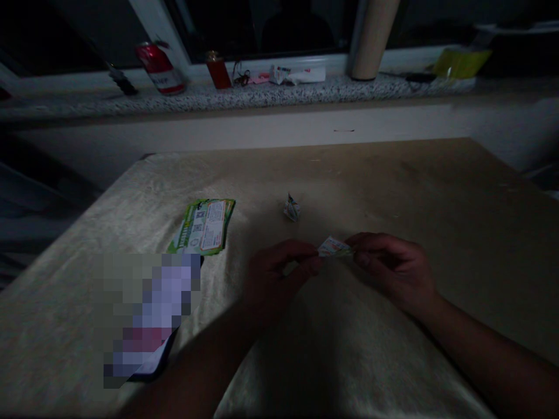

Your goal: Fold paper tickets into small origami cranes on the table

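Both my hands pinch one small printed paper piece just above the table. My left hand grips its left end between thumb and fingers. My right hand holds the right end, fingers curled. A small folded paper shape stands on the table a little beyond the hands. A green printed card lies flat to the left of my left hand.
A phone with a blurred screen lies at the near left. The window ledge behind carries a red can, a red lighter, a crumpled wrapper, a tall cylinder and a yellow-green bag.
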Demonstrator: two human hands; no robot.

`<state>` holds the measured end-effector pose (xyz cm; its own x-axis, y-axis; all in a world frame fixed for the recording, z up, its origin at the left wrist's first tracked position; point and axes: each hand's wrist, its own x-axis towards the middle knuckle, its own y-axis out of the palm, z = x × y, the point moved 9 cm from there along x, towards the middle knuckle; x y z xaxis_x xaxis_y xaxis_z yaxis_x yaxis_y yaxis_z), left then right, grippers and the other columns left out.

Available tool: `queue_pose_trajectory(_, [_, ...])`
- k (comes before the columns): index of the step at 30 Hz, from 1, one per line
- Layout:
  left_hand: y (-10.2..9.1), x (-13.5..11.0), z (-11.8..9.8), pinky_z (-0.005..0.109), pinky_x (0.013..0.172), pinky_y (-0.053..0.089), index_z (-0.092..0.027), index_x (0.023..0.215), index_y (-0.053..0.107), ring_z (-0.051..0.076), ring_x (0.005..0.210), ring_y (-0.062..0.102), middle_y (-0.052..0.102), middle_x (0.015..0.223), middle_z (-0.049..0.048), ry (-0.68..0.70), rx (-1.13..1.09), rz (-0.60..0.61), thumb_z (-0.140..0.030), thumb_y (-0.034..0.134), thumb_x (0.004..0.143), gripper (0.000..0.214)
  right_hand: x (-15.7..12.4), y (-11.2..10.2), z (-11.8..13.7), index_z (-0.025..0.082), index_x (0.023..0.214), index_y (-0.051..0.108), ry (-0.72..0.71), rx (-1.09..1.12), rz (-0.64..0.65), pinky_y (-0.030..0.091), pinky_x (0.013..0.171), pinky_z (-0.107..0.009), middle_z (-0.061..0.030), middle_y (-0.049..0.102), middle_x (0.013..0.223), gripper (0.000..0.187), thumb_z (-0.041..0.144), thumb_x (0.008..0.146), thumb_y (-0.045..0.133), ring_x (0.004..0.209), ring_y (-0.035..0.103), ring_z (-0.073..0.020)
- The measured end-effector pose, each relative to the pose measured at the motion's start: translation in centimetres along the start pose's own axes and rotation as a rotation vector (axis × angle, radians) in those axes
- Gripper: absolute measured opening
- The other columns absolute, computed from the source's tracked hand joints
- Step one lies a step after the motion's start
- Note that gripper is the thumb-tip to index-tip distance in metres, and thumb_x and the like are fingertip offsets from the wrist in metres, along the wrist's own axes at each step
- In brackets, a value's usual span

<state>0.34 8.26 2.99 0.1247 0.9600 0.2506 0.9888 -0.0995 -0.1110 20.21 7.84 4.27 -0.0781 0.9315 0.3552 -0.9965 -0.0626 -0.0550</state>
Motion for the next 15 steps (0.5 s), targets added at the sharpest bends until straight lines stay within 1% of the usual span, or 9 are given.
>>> queue_pose_trajectory(4, [0.4,-0.3,0.6,0.026,0.065,0.058,-0.019,0.086,0.077,0.016,0.071,0.071,0.076,0.080,0.0037,-0.052,-0.060,-0.008,-0.028,0.078,0.083,0.009,-0.1,-0.3,-0.6,0.025,0.082,0.078,0.047,-0.006,-0.058,0.062,0.066,-0.030,-0.0041,0.081,0.081,0.015,0.038,0.081,0.084,0.073,0.076,-0.0190])
queue_pose_trajectory(9, [0.7,-0.4,0.5,0.024,0.065,0.056,-0.019,0.081,0.075,0.014,0.070,0.069,0.076,0.078,0.0022,-0.072,-0.114,-0.039,-0.023,0.079,0.080,0.005,-0.3,-0.1,-1.0,0.023,0.076,0.076,0.073,0.027,-0.074,0.061,0.062,-0.028,-0.0050,0.080,0.079,0.020,0.041,0.079,0.085,0.070,0.074,-0.0185])
queue_pose_trajectory(12, [0.9,-0.5,0.2,0.024,0.066,0.055,-0.019,0.077,0.074,0.014,0.071,0.070,0.076,0.078,0.0025,-0.067,-0.099,-0.058,-0.023,0.077,0.082,0.007,-0.4,0.2,-1.0,0.023,0.075,0.075,0.078,0.047,-0.074,0.059,0.059,-0.027,-0.0052,0.080,0.081,0.019,0.038,0.080,0.084,0.069,0.073,-0.0174])
queue_pose_trajectory(15, [1.1,-0.6,-0.4,0.025,0.065,0.055,-0.018,0.073,0.072,0.014,0.071,0.069,0.075,0.077,0.0029,-0.025,-0.062,-0.070,-0.022,0.075,0.083,0.011,-0.4,0.4,-0.8,0.022,0.072,0.072,0.065,0.073,-0.065,0.057,0.058,-0.025,-0.0043,0.078,0.080,0.017,0.032,0.082,0.082,0.068,0.071,-0.0159])
